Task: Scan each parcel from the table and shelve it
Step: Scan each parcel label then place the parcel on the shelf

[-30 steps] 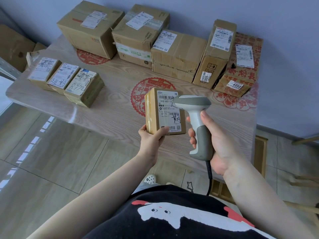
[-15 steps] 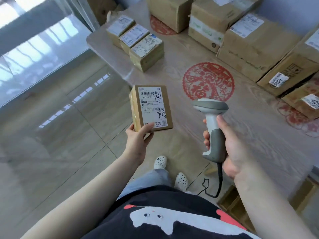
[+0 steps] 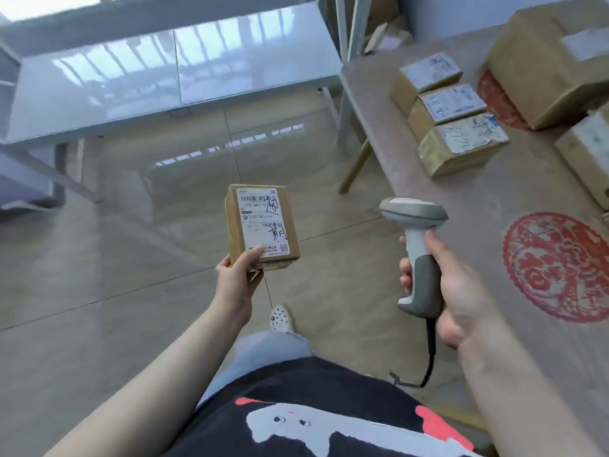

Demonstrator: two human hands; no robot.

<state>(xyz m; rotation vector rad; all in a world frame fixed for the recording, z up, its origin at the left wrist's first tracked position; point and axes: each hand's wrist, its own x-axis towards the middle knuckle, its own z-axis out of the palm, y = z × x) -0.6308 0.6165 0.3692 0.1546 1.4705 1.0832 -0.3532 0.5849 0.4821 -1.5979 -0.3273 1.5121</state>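
Progress looked early: one small parcel (image 3: 262,225) was in hand and off the surface (image 3: 494,225), while many more waited there. The left hand (image 3: 237,275) held that parcel upright by its lower corner, thumb pressed on the white label and fingers curled behind, out over the tiled floor (image 3: 99,258) and well clear of the surface's near edge. The right hand (image 3: 441,291) was wrapped round the handle of the barcode scanner (image 3: 418,252), whose head pointed toward the parcel from just beside it, cable hanging below. Whether the scan had registered could not be told; no beam or light showed.

Three small parcels (image 3: 451,117) sat in a row touching one another near the surface's far left corner, and larger cartons (image 3: 543,61) stood along its far edge, blurred. A pale glossy shelf board (image 3: 164,67) lay beyond the floor, with nothing visible on its top.

Judging by this, shelving of the held parcel was yet to come, and every box on the surface remained to be scanned and put away.
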